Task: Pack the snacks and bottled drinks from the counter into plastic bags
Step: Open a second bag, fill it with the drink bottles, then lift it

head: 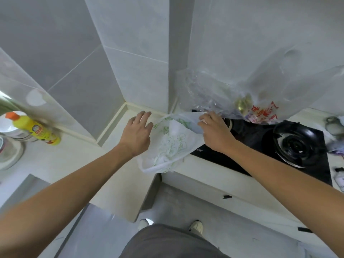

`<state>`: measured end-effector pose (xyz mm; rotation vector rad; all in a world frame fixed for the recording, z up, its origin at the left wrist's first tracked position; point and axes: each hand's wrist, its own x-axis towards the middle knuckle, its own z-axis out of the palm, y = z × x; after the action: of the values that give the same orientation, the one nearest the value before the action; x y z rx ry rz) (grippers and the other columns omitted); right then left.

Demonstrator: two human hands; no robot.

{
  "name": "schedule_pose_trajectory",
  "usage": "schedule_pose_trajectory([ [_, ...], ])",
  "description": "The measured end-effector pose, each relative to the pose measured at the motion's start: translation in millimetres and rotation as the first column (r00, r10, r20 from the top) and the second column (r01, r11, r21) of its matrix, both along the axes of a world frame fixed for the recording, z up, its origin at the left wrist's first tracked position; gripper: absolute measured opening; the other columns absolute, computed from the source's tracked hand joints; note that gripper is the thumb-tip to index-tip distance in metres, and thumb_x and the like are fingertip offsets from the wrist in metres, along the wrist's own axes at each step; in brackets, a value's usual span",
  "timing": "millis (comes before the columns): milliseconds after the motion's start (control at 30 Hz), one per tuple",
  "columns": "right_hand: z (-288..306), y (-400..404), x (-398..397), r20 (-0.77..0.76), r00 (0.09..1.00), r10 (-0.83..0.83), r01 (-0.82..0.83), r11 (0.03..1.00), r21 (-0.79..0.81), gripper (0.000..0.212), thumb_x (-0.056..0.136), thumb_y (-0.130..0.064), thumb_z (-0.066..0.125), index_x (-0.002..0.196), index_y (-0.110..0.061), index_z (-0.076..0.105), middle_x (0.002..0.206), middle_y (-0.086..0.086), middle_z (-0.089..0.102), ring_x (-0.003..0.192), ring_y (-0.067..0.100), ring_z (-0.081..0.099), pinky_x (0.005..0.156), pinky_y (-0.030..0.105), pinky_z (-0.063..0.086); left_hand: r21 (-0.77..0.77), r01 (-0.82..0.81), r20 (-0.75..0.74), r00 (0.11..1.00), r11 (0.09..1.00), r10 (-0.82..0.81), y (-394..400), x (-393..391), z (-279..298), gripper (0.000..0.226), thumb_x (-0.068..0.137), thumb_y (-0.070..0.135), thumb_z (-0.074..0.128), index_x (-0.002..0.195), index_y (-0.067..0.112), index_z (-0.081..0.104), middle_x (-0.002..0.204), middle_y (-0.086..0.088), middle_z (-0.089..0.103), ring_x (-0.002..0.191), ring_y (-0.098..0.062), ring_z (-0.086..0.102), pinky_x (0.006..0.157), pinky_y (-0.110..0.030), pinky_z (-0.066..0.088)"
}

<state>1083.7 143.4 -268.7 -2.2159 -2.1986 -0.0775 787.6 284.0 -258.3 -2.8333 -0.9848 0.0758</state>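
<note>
Two hands at a white bag, mid-frame on the counter corner.
The right hand pinches the top edge of the white bag, printed in unreadable green; the left hand hovers flat beside it, fingers straight. A clear bag with red characters hangs upper right above the stove.

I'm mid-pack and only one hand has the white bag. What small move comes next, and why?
Probably bring the left hand onto the white bag and grip its near edge, so both hands can spread the mouth. The right hand already pinches the bag's top edge, the left hand is open beside it, and the bag lies crumpled at the counter corner, not yet opened.
</note>
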Motion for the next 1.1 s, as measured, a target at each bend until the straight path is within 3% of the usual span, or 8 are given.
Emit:
schedule_pose_trajectory([
  [100,-13,-2,5,-0.092,0.992,0.091,-0.095,0.994,-0.046,0.059,0.075,0.007,0.069,0.132,-0.004,0.062,0.143,0.016,0.054,0.134,0.042,0.045,0.095,0.054,0.050,-0.196,0.084,-0.093,0.990,0.977,-0.104,-17,-3,-22,0.055,0.095,0.039,0.062,0.144,0.017,0.055,0.161,-0.011,0.035,0.148,-0.034,0.031,0.109,-0.048,0.042],
  [233,-23,7,0,-0.187,0.966,0.181,-0.201,0.975,-0.093,0.075,0.082,0.006,0.068,0.152,-0.011,0.046,0.156,0.009,0.044,0.133,0.037,0.043,0.099,0.053,0.048,-0.369,0.010,-0.131,0.989,0.930,-0.062,-31,-9,-46,0.057,0.101,0.046,0.051,0.153,0.025,0.044,0.162,-0.002,0.035,0.150,-0.025,0.029,0.113,-0.043,0.038],
  [367,-33,29,-19,-0.252,0.925,0.283,-0.312,0.947,-0.082,0.073,0.093,-0.006,0.063,0.160,-0.018,0.036,0.168,-0.003,0.029,0.146,0.032,0.031,0.114,0.045,0.034,-0.390,-0.022,-0.172,0.984,0.920,-0.049,-29,-11,-67,0.059,0.101,0.049,0.048,0.155,0.027,0.040,0.163,0.001,0.034,0.153,-0.024,0.025,0.120,-0.040,0.027],
  [500,-51,50,-34,-0.230,0.898,0.375,-0.416,0.894,-0.167,0.057,0.101,-0.024,0.058,0.155,-0.016,0.042,0.159,-0.003,0.045,0.143,0.031,0.037,0.116,0.045,0.032,-0.350,-0.003,-0.237,0.968,0.937,-0.085,-11,-11,-81,0.061,0.101,0.054,0.042,0.158,0.031,0.034,0.166,0.005,0.029,0.156,-0.025,0.016,0.125,-0.047,0.012],
  [633,-66,58,-33,-0.200,0.938,0.284,-0.339,0.873,-0.350,0.050,0.108,-0.032,0.046,0.155,-0.013,0.040,0.145,0.003,0.057,0.141,0.029,0.042,0.119,0.042,0.029,-0.293,0.008,-0.303,0.948,0.956,-0.101,9,-7,-91,0.070,0.097,0.067,0.038,0.158,0.034,0.031,0.167,0.004,0.025,0.157,-0.028,0.010,0.124,-0.059,-0.003],
  [800,-80,62,-24,-0.149,0.965,0.213,-0.258,0.862,-0.436,0.047,0.111,-0.034,0.032,0.154,-0.018,0.043,0.128,0.003,0.067,0.128,0.030,0.049,0.109,0.043,0.037,-0.293,-0.002,-0.352,0.930,0.956,-0.106,28,-4,-109,0.078,0.092,0.080,0.031,0.159,0.041,0.028,0.169,-0.005,0.018,0.157,-0.034,0.003,0.122,-0.065,-0.005],
  [900,-87,58,-20,-0.140,0.978,0.152,-0.203,0.836,-0.510,0.079,0.101,-0.063,-0.001,0.148,-0.030,0.053,0.136,-0.002,0.062,0.125,0.028,0.044,0.107,0.044,0.033,-0.282,-0.034,-0.369,0.926,0.959,-0.076,33,-2,-121,0.084,0.087,0.086,0.029,0.159,0.044,0.024,0.170,-0.010,0.014,0.157,-0.038,-0.002,0.119,-0.068,-0.006],
  [1100,-101,38,-10,-0.030,0.996,0.078,-0.080,0.773,-0.629,0.064,0.100,-0.074,0.030,0.156,-0.043,0.036,0.171,-0.001,0.019,0.153,0.030,0.021,0.119,0.047,0.020,-0.232,-0.220,-0.500,0.863,0.947,0.077,38,-4,-133,0.106,0.071,0.098,0.034,0.160,0.048,0.005,0.170,-0.017,-0.005,0.153,-0.046,-0.018,0.116,-0.071,-0.014],
])
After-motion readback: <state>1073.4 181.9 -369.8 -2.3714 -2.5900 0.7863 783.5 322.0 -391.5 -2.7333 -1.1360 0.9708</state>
